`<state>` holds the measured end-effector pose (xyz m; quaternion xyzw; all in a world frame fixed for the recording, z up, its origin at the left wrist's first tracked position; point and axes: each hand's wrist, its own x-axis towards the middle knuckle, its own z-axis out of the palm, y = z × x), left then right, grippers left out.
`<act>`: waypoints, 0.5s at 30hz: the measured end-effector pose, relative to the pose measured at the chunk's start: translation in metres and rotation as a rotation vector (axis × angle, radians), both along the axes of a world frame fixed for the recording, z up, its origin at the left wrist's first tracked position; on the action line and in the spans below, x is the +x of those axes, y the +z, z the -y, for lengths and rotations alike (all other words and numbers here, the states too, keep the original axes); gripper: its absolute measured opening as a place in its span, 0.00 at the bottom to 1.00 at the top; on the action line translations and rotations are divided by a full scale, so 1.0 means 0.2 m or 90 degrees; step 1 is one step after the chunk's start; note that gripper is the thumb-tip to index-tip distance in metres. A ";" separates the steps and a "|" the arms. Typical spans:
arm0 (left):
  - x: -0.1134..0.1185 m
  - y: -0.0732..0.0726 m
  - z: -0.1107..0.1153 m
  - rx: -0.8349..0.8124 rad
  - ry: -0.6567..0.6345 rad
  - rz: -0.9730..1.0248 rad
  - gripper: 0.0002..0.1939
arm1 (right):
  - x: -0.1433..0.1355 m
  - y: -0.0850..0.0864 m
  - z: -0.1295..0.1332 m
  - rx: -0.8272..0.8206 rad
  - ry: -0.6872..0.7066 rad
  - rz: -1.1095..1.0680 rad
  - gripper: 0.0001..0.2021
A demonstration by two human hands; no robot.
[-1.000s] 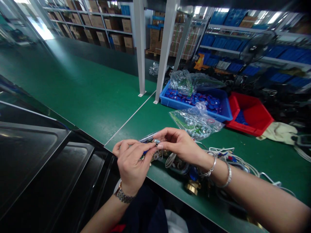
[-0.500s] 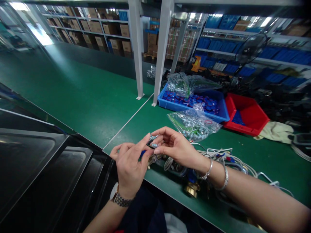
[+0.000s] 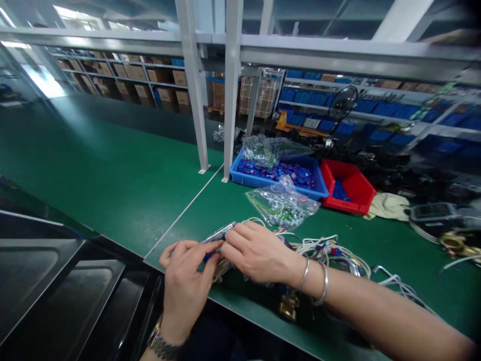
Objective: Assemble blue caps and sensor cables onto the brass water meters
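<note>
My left hand (image 3: 190, 283), with a watch on its wrist, is closed, thumb and fingers pinched together near the table's front edge. A bit of blue shows between its fingers, too covered to name. My right hand (image 3: 253, 250), wearing two bracelets, curls over the same spot, its fingertips meeting the left ones; what it pinches is hidden. Just beyond the fingers lies a silvery metallic edge (image 3: 219, 232) of some part. Under and right of my right hand are brass fittings (image 3: 288, 304) and bundled white cables (image 3: 330, 255).
A clear plastic bag (image 3: 285, 208) of small pale-blue and green pieces lies ahead. Behind it stand a blue tray (image 3: 278, 183) of blue discs and a red bin (image 3: 356, 193). Grey posts (image 3: 232, 95) rise from the green table (image 3: 112, 170). A cream cloth (image 3: 387, 205) lies right.
My right hand has turned over, back upward, and closed in against the left fingertips; small pale-blue pieces at its fingers are now covered. The view has tilted up and shifted right.
</note>
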<state>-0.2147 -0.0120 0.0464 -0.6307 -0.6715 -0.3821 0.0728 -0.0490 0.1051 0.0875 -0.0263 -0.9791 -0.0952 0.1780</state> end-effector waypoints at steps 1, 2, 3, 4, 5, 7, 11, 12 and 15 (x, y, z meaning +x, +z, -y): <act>-0.02 -0.01 0.01 -0.017 -0.024 -0.003 0.08 | 0.00 0.00 0.00 0.016 0.017 -0.008 0.11; -0.03 -0.02 0.01 -0.032 -0.047 -0.010 0.10 | 0.00 0.00 0.00 0.029 0.035 -0.014 0.11; -0.05 -0.03 0.02 -0.042 -0.066 -0.019 0.11 | 0.00 0.01 0.00 0.040 0.052 -0.018 0.10; -0.07 -0.04 0.03 -0.049 -0.079 -0.028 0.12 | 0.00 0.01 -0.01 0.049 0.069 -0.019 0.10; -0.08 -0.04 0.03 -0.054 -0.089 -0.038 0.12 | 0.00 0.01 -0.01 0.055 0.084 -0.017 0.10; -0.11 -0.04 0.05 -0.065 -0.107 -0.057 0.13 | 0.00 0.01 -0.02 0.061 0.103 -0.011 0.10; -0.13 -0.02 0.07 -0.088 -0.129 -0.093 0.12 | -0.01 0.01 0.01 0.035 0.107 0.013 0.11; -0.13 -0.01 0.07 -0.073 -0.119 -0.102 0.11 | -0.02 0.01 0.02 0.020 0.103 0.022 0.11; -0.10 0.00 0.07 0.034 -0.053 -0.124 0.09 | -0.06 0.01 0.07 -0.071 0.015 0.033 0.09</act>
